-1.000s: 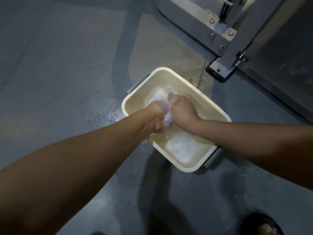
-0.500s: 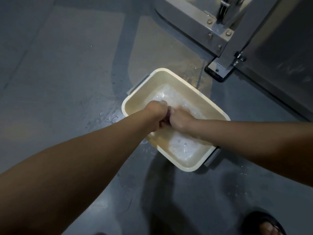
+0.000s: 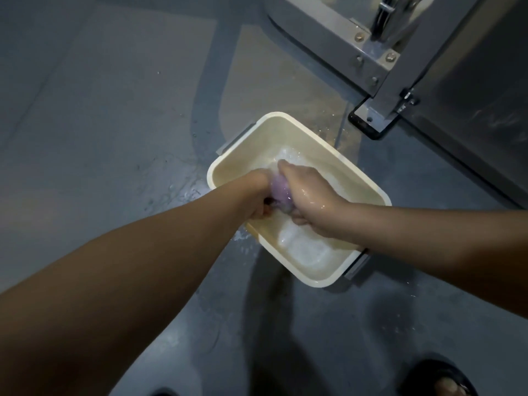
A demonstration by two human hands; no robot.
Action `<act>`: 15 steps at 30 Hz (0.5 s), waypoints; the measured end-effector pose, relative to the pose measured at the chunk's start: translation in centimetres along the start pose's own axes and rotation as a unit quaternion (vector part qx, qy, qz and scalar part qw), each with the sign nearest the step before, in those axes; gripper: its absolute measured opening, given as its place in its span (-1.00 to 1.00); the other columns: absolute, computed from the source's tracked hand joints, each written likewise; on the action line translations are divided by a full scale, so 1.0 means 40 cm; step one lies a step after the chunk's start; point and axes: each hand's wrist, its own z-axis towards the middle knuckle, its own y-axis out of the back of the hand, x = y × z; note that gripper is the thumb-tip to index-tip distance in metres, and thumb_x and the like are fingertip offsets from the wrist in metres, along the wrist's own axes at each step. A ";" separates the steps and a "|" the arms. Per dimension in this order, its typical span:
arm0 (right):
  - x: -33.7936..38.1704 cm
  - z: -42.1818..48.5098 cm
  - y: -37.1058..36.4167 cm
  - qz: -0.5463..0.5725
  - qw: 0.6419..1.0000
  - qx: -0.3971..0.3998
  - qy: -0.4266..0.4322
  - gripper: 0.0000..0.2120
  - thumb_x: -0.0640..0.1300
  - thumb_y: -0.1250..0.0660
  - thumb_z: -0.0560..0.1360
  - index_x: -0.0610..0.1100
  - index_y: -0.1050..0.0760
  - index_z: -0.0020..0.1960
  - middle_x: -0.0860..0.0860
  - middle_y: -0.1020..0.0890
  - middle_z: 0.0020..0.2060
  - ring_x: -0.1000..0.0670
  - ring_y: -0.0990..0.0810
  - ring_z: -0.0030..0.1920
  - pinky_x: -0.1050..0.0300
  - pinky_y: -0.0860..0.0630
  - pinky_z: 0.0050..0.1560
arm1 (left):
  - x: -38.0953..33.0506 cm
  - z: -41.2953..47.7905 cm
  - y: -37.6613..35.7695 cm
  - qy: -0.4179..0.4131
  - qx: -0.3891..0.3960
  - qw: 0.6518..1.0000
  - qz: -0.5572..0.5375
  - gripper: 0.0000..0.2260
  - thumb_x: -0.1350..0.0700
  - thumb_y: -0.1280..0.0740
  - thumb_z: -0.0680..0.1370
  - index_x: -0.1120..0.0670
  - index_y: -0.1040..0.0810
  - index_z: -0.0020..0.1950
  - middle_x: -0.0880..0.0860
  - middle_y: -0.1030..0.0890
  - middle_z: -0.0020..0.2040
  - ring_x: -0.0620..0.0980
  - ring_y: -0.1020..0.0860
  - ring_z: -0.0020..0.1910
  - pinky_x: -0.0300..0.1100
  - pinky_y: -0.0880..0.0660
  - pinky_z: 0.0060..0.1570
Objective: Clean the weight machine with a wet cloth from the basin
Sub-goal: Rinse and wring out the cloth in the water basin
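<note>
The purple cloth [image 3: 281, 192] is bunched into a wad, low in the cream basin [image 3: 291, 132] at the soapy water, with both hands on it. The left hand [image 3: 255, 195] and right hand [image 3: 310, 192] are each curled tight round an end. It looks soft, soaked and probably slick with suds, so I'd grip the whole wad, not a corner — expect drips. The basin sits on the splashed floor [image 3: 114, 138], near the weight machine [image 3: 371, 61] foot.
</note>
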 end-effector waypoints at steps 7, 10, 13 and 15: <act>0.006 0.044 -0.017 -0.148 0.977 -0.139 0.070 -0.57 -0.03 -0.05 0.69 -0.21 -0.52 -0.18 -0.18 -0.66 -0.15 -0.18 -0.63 -0.06 0.08 -0.49 -0.03 | 0.010 -0.028 -0.039 -0.081 0.040 0.978 -0.188 -0.63 0.12 -0.01 0.74 0.05 -0.35 -0.25 0.02 -0.39 -0.34 -0.08 -0.40 -0.46 -0.27 -0.39 -0.53; -0.011 0.086 0.001 -0.204 0.970 -0.127 -0.024 -0.80 -0.10 -0.23 0.64 -0.19 -0.56 -0.03 -0.20 -0.62 0.00 -0.23 -0.58 0.14 0.07 -0.43 -0.01 | 0.016 -0.031 -0.039 -0.029 0.045 0.982 -0.179 -0.61 0.21 -0.03 0.66 0.08 -0.36 -0.36 0.04 -0.34 -0.47 -0.07 -0.32 -0.55 -0.34 -0.26 -0.62; -0.031 0.064 -0.026 -0.222 0.968 -0.116 0.020 -0.59 -0.08 -0.15 0.66 -0.16 -0.55 -0.29 -0.03 -0.64 -0.37 -0.15 -0.67 -0.10 0.07 -0.52 -0.07 | 0.013 -0.026 -0.012 -0.031 0.018 0.985 -0.171 -0.63 0.29 -0.08 0.62 0.12 -0.36 -0.40 0.04 -0.30 -0.60 -0.06 -0.27 -0.68 -0.37 -0.24 -0.64; -0.045 0.045 -0.046 -0.216 0.967 -0.118 0.059 -0.43 -0.01 0.01 0.71 -0.16 -0.57 -0.32 -0.04 -0.65 -0.44 -0.12 -0.67 -0.22 0.05 -0.54 -0.08 | 0.012 -0.025 0.003 -0.046 0.017 0.986 -0.157 -0.63 0.37 -0.09 0.59 0.16 -0.29 -0.42 0.06 -0.26 -0.61 -0.03 -0.25 -0.71 -0.38 -0.23 -0.64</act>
